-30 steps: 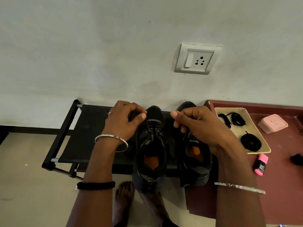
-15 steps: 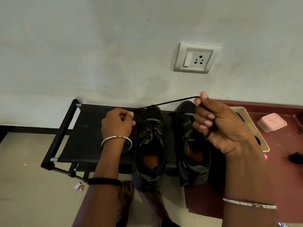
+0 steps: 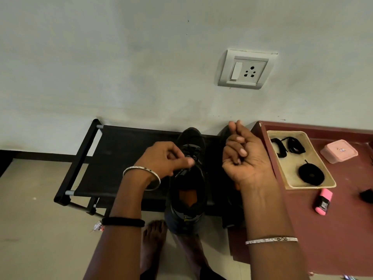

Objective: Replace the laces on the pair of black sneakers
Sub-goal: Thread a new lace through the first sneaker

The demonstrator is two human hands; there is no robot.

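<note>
Two black sneakers stand toes to the wall on a low black rack (image 3: 121, 154). The left sneaker (image 3: 187, 190) shows its orange insole and its black lace (image 3: 191, 156) over the tongue. My left hand (image 3: 165, 158) pinches that lace at the eyelets between thumb and fingers. My right hand (image 3: 246, 158) is raised palm-up, fingers curled round what looks like the lace's dark free end. It hides most of the right sneaker (image 3: 230, 217).
A beige tray (image 3: 314, 185) on the maroon surface (image 3: 333, 239) at right holds coiled black laces (image 3: 310, 174). A pink box (image 3: 339, 151) and a pink highlighter (image 3: 323, 202) lie nearby. My bare feet (image 3: 153, 239) stand below the rack. A wall socket (image 3: 245, 69) sits above.
My right hand drew the lace out taut up and right, then dropped back beside the shoe with the palm turned up. My left hand shifted right onto the left sneaker's eyelets.
</note>
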